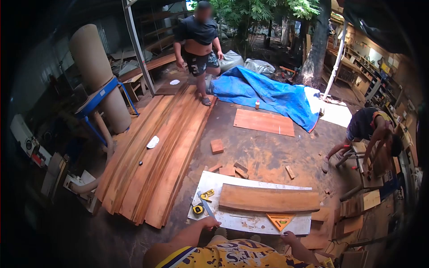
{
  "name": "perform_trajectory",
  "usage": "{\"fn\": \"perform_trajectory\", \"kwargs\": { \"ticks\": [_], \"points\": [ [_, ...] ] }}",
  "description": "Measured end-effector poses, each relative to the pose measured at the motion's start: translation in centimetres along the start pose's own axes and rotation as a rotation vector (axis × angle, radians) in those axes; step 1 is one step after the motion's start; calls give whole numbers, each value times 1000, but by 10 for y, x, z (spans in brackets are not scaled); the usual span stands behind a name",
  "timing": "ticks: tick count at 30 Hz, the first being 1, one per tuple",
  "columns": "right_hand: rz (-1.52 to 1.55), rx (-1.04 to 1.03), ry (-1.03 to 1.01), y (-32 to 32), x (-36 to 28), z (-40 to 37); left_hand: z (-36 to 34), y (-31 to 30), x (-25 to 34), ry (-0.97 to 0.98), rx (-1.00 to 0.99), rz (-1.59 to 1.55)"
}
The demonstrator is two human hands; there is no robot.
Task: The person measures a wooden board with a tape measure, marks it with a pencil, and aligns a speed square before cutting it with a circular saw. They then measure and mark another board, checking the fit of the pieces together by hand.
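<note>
Orange square (280,221) near right hand (289,238), blade (206,205) at left hand (209,223), grip of fingers (216,223) unclear

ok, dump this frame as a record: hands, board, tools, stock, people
left hand: at near end of combination square's blade; grip unclear
right hand: by white board's near edge, close to speed square; grip unclear
on_board: wooden plank, combination square, tape measure, speed square at plank's near edge
stock: long planks side by side, left of board
background: blue tarp
people: standing person at long planks' far end; bent-over person at right
</note>
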State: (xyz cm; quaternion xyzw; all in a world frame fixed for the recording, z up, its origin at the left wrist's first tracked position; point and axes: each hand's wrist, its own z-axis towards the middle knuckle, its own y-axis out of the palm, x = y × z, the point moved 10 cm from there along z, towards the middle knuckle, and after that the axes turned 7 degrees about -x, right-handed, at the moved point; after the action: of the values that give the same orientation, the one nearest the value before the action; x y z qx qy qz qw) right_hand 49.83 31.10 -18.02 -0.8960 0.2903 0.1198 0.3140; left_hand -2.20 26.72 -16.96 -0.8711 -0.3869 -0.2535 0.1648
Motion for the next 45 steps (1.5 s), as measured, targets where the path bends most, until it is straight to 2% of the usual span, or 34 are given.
{"fn": "perform_trajectory", "kwargs": {
  "ticks": [2,7,10,13,15,17,18,19,22,23,26,28,31,33,35,36,37,39,40,42,43,45],
  "points": [
    [29,27,18,4,-38,-33,13,-14,12,80,-49,135],
    [-76,52,-101,11,-123,-105,51,-44,9,55,-86,205],
    [36,70,-89,28,-83,-101,72,-47,26,205,-77,339],
    [36,99,-62,30,-40,-105,59,-44,49,144,-42,262],
    [-96,118,-81,26,-17,-112,47,-44,65,235,64,250],
    [-54,111,21,37,47,-84,41,-47,80,389,268,389],
    [-70,150,-34,29,47,-89,47,-45,71,364,242,340],
    [-92,185,-48,25,51,-88,51,-49,60,449,380,357],
    [-32,312,-209,-1,29,-108,36,-34,37,203,291,227],
    [-46,316,-276,-8,22,-114,34,-34,32,272,378,297],
    [48,188,-233,-6,44,-110,11,-4,10,175,421,247],
    [76,182,-325,-19,60,-104,4,23,7,56,422,151],
    [60,88,-238,-16,117,-109,-6,89,17,-1,312,103],
    [39,88,-185,-6,177,-104,-10,122,36,12,332,176],
    [-84,39,-89,14,249,-94,-12,153,61,55,234,236],
    [-172,-14,-46,19,264,-95,-15,160,73,61,221,195],
    [-175,-22,-48,19,273,-94,-13,164,81,53,222,191],
    [-80,-164,174,24,292,-105,-8,156,91,126,290,209],
    [-78,-174,178,26,285,-105,-2,151,93,121,282,230],
    [19,-52,71,13,266,-99,16,131,85,84,267,239],
    [13,-51,82,16,261,-94,27,120,81,57,258,243],
    [329,17,-50,14,236,-76,49,96,77,40,254,179]
  ]
}}
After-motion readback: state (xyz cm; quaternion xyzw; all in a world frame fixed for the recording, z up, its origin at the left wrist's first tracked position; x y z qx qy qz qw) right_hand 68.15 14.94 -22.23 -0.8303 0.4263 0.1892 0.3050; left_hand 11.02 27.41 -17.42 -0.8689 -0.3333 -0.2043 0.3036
